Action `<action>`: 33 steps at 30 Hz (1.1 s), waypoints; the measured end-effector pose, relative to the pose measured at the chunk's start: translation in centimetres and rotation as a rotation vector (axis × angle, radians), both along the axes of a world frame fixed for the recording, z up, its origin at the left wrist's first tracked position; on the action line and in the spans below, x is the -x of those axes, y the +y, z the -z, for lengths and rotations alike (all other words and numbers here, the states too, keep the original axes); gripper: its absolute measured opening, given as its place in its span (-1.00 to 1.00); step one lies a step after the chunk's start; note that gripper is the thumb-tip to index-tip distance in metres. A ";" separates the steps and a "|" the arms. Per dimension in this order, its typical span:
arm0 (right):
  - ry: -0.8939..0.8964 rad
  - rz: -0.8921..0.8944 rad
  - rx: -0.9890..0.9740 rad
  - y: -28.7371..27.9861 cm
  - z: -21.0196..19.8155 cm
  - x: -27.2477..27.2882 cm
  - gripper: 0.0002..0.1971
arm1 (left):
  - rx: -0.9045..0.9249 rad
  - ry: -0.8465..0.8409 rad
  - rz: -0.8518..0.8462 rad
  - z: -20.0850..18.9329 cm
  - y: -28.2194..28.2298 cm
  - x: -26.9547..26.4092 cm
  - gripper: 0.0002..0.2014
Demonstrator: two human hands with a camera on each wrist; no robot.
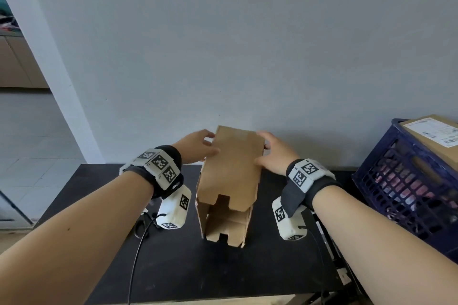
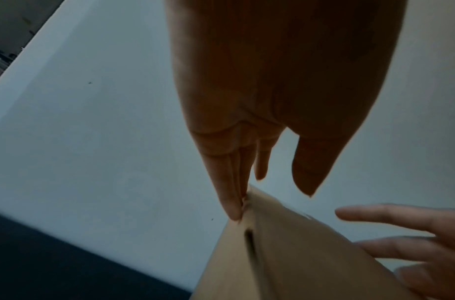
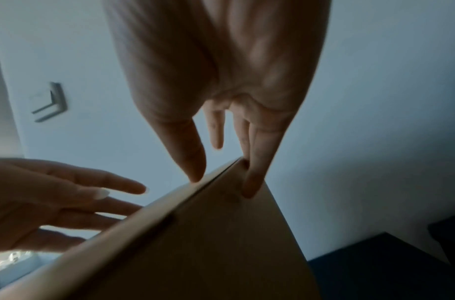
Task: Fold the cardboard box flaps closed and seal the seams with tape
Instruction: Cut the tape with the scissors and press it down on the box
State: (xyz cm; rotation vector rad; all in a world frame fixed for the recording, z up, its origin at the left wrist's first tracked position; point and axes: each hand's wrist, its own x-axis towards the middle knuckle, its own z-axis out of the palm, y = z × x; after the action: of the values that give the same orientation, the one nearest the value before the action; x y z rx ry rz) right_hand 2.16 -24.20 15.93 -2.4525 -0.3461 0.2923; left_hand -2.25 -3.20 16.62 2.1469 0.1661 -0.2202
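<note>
Standing between left hand (image 1: pixel 195 146) and right hand (image 1: pixel 275 153), cardboard box (image 1: pixel 230 171) touches fingers (image 3: pixel 253 178).

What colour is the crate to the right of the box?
The crate is dark blue; it shows best in the head view.

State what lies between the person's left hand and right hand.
The cardboard box: the left hand and right hand touch its opposite sides, shown in the head view.
</note>
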 end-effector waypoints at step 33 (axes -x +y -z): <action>-0.427 0.001 0.500 2.9 -2.4 3.8 -0.75 | -0.129 0.192 0.032 1.4 1.9 3.2 -0.46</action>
State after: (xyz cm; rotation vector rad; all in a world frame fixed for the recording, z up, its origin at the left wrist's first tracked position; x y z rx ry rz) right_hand -1.60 -21.35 18.31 -3.0057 -0.4988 -0.1778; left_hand -5.42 -1.33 15.27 2.2556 0.2625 -0.4455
